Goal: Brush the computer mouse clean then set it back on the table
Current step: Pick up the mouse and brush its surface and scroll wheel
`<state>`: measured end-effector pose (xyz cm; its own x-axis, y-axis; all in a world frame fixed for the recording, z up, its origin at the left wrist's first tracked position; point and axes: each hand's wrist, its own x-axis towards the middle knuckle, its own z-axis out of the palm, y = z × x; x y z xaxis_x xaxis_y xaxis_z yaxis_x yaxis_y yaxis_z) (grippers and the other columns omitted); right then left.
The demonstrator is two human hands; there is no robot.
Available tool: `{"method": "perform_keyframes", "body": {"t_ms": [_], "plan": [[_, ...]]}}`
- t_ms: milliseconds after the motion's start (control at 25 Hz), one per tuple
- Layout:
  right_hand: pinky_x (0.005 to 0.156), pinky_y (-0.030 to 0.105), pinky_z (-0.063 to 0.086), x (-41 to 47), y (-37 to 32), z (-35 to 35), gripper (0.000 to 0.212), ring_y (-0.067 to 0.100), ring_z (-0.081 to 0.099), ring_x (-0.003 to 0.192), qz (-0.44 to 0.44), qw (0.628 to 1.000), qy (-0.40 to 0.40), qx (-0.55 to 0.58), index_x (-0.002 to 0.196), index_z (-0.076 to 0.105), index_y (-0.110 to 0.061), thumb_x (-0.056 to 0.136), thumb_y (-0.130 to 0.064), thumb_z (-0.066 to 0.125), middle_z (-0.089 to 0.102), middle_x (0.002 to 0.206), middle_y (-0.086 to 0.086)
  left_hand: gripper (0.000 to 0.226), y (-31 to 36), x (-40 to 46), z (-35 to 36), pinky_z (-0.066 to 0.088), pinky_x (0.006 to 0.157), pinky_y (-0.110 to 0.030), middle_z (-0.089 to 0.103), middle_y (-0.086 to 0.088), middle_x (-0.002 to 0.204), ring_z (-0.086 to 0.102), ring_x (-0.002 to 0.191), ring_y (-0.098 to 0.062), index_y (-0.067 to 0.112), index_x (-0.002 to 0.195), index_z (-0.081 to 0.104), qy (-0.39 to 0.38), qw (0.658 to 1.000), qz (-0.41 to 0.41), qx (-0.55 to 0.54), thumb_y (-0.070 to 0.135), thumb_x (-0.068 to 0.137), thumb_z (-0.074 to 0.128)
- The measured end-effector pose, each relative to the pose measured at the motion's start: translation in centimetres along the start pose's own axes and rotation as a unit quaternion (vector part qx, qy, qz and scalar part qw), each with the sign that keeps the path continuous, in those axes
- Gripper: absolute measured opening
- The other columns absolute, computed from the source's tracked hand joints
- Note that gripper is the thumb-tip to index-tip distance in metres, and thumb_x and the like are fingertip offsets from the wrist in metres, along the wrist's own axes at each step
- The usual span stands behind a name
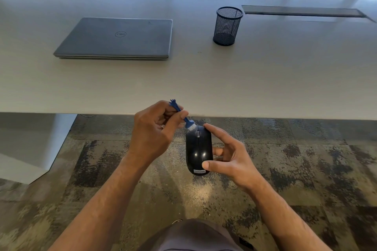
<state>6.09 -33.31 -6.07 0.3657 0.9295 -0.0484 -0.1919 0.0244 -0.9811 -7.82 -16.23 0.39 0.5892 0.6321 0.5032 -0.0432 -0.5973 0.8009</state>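
Right now your right hand (pixel 228 161) holds the black Lenovo mouse (pixel 198 150) in the air, just off the near edge of the white table (pixel 265 79) and above the patterned carpet (pixel 306 159). Your thumb presses on the rear of the mouse beside the Lenovo label, your index finger reaches along its right side to the front end, and the other fingers curl underneath (how they sit there is mostly hidden by the mouse body). The mouse lies top side up, scroll wheel pointing away from you.

Your left hand (pixel 155 130) pinches the small blue brush (pixel 184 117) between thumb and curled fingers, roughly at the middle of its handle. The hand-shaped blue tip sticks out past your knuckles toward the table, and the white bristles touch the front left edge of the mouse, just beside the scroll wheel.

On the table, well apart from your hands, a closed grey Dell laptop (pixel 116 38) lies flat to the left, and a black mesh pen cup (pixel 227 25) stands upright to its right. A dark cable slot (pixel 302 11) runs along the tabletop beyond the cup.
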Motion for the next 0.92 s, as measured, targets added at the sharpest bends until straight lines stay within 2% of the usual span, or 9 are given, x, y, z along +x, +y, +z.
{"method": "perform_keyframes", "body": {"t_ms": [200, 400, 560, 680, 840, 920], "plan": [[0.088, 0.063, 0.058, 0.06, -0.02, 0.21, 0.085, 0.043, 0.071, 0.108, -0.004, 1.000, 0.001, 0.013, 0.145, 0.052, -0.025, 0.070, 0.000, 0.084, 0.046, 0.154, 0.013, 0.016, 0.38, -0.39, 0.67, 0.053, 0.065, -0.009, 0.068, 0.016, 0.086, 0.070, 0.075, 0.007, 0.014, 0.099, 0.066, -0.053, 0.998, 0.033, -0.019, 0.027, 0.089, 0.065], [0.088, 0.066, 0.057, -0.18, 0.01, 0.02, 0.087, 0.043, 0.072, 0.106, -0.005, 1.000, 0.012, 0.012, 0.145, 0.051, -0.025, 0.068, -0.004, 0.085, 0.046, 0.154, 0.014, 0.014, -0.39, -0.23, 0.04, 0.053, 0.065, -0.009, 0.069, 0.015, 0.084, 0.071, 0.075, 0.003, 0.017, 0.096, 0.067, -0.016, 1.000, -0.001, 0.006, 0.028, 0.086, 0.066], [0.088, 0.064, 0.058, -0.16, 0.11, 0.07, 0.086, 0.044, 0.072, 0.106, -0.008, 1.000, 0.011, 0.007, 0.145, 0.052, -0.026, 0.070, -0.001, 0.085, 0.046, 0.154, 0.013, 0.016, 0.25, -0.47, 0.19, 0.054, 0.066, -0.009, 0.068, 0.019, 0.086, 0.071, 0.075, 0.003, 0.022, 0.099, 0.066, -0.020, 0.999, 0.029, 0.001, 0.029, 0.087, 0.073], [0.089, 0.065, 0.057, -0.12, 0.13, 0.02, 0.087, 0.045, 0.072, 0.106, -0.004, 1.000, 0.010, 0.014, 0.145, 0.051, -0.025, 0.068, -0.006, 0.086, 0.047, 0.153, 0.016, 0.018, 0.42, -0.73, 0.66, 0.055, 0.066, -0.010, 0.068, 0.015, 0.085, 0.072, 0.076, 0.000, 0.017, 0.101, 0.068, -0.050, 0.997, 0.061, 0.007, 0.029, 0.088, 0.070], [0.088, 0.064, 0.057, -0.28, 0.12, -0.20, 0.087, 0.043, 0.072, 0.106, -0.004, 1.000, 0.009, 0.013, 0.145, 0.051, -0.025, 0.068, -0.005, 0.085, 0.047, 0.153, 0.018, 0.016, -0.12, -0.40, 0.26, 0.053, 0.066, -0.008, 0.067, 0.016, 0.083, 0.070, 0.077, 0.006, 0.017, 0.098, 0.067, -0.028, 0.999, 0.017, 0.018, 0.029, 0.087, 0.066], [0.089, 0.062, 0.058, -0.35, 0.15, -0.23, 0.087, 0.043, 0.072, 0.106, -0.002, 1.000, 0.007, 0.015, 0.145, 0.051, -0.026, 0.068, -0.005, 0.085, 0.047, 0.153, 0.018, 0.013, -0.13, -0.33, 0.03, 0.055, 0.063, -0.010, 0.070, 0.017, 0.081, 0.071, 0.073, 0.004, 0.020, 0.095, 0.066, -0.006, 1.000, -0.006, 0.003, 0.028, 0.086, 0.067]]}}
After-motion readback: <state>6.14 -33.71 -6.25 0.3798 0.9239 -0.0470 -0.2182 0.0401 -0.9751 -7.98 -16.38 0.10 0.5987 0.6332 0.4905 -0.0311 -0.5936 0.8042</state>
